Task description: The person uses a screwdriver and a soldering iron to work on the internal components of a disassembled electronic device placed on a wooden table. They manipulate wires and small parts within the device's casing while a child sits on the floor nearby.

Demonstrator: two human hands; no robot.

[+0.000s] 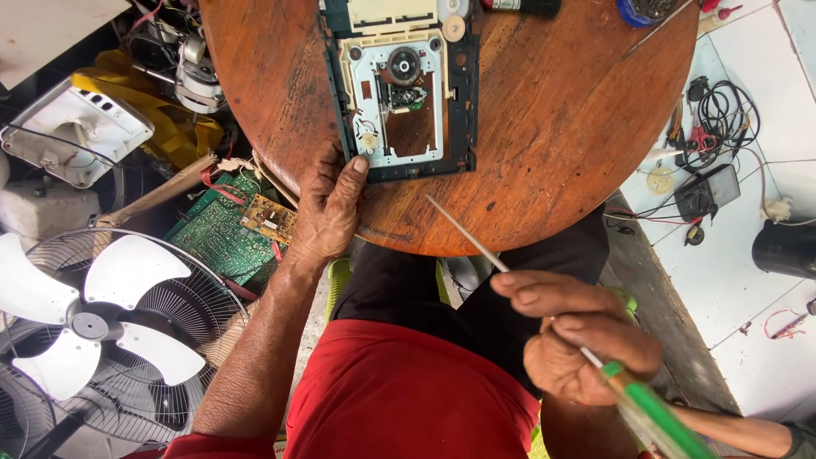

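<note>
Seen from above, a black-framed disc drive mechanism with a pale grey metal deck (399,89) lies on a round brown wooden counter (561,127). The left hand (327,208) rests on the counter edge, fingers touching the frame's near corner. The right hand (574,336), off the counter, pinches a green-handled long thin screwdriver (650,408).

Person seen from above the round wooden table (552,127): red shirt (408,399), black shorts (450,297) nearest the table; bare forearms.
</note>
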